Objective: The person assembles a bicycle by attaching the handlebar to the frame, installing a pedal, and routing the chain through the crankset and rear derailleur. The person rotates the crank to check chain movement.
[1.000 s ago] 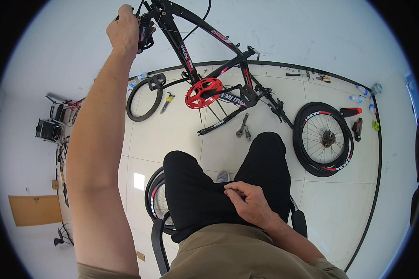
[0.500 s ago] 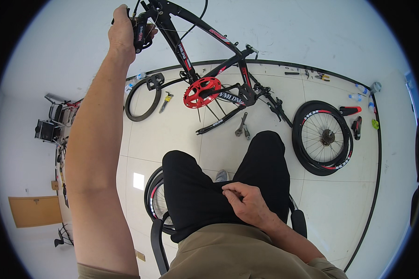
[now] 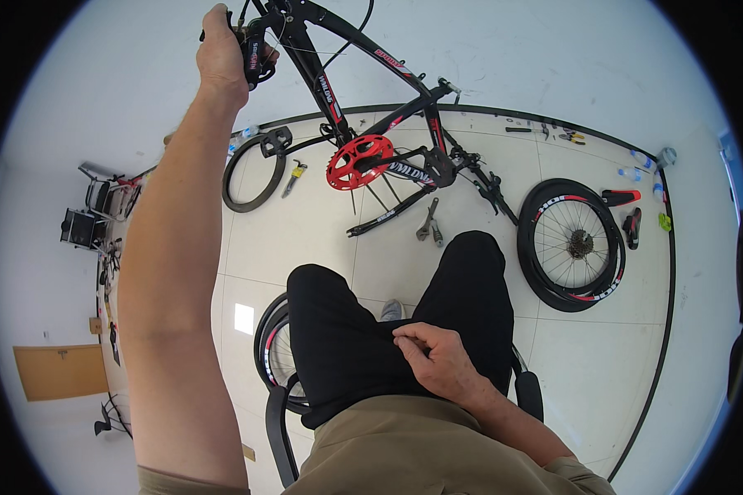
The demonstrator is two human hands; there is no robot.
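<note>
Up at the far left, my left hand (image 3: 221, 59) is wrapped round the black front fork (image 3: 254, 59) of a bicycle frame (image 3: 371, 58), its fingertips showing past the fork. The frame is black with red and white markings and has no wheels on it. A red chainring (image 3: 360, 162) and a crank with a black pedal (image 3: 276, 142) are attached. Low in front of me, my right hand (image 3: 436, 356) rests on my lap against the black trousers, its fingers curled in and the thumb against them. Nothing shows in it.
Wheels with tyres (image 3: 571, 245) lie on the tiled floor at the right, beside a saddle (image 3: 632, 227). A loose tyre (image 3: 253, 173), a yellow-handled tool (image 3: 293, 178) and a wrench (image 3: 427, 220) lie around the frame. Pliers (image 3: 571, 137) and bottles (image 3: 630, 174) line the wall.
My left hand and the fork have shifted very slightly to the right in the picture. My right hand has stayed on my lap.
</note>
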